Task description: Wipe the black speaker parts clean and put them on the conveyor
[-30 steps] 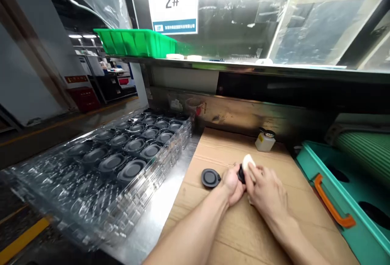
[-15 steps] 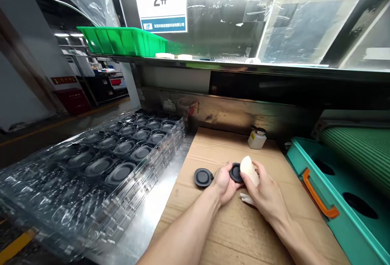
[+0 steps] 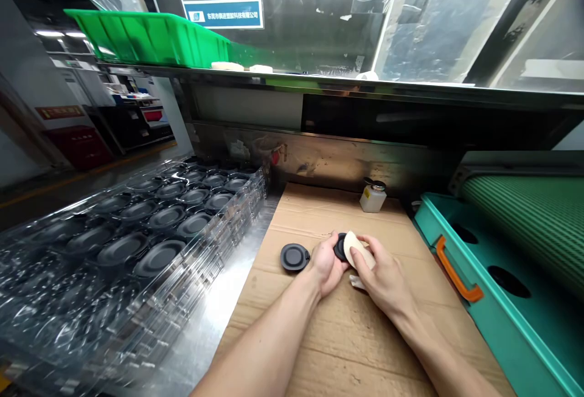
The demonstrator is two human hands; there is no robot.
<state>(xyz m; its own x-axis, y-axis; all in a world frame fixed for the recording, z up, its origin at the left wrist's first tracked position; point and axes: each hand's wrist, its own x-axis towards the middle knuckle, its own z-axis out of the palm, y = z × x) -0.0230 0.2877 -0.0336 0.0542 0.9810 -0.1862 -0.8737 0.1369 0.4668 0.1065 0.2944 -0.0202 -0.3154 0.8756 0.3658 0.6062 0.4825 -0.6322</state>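
My left hand (image 3: 326,263) is closed round a small black round part (image 3: 340,245), held just above the cardboard sheet (image 3: 328,336). My right hand (image 3: 382,273) pinches a pale wiping cloth (image 3: 354,248) and presses it against that part. A second black round part (image 3: 294,257) lies flat on the cardboard just left of my left hand.
A stack of clear blister trays (image 3: 114,263) filled with several black parts fills the left. A small capped bottle (image 3: 373,196) stands at the cardboard's far edge. At the right are a teal tray with an orange handle (image 3: 456,266) and a green ribbed belt (image 3: 533,214). A green bin (image 3: 146,38) sits on the shelf above.
My right hand has shifted the cloth over the black part's face while my left hand turned the part slightly. The camera view has drifted right and down.
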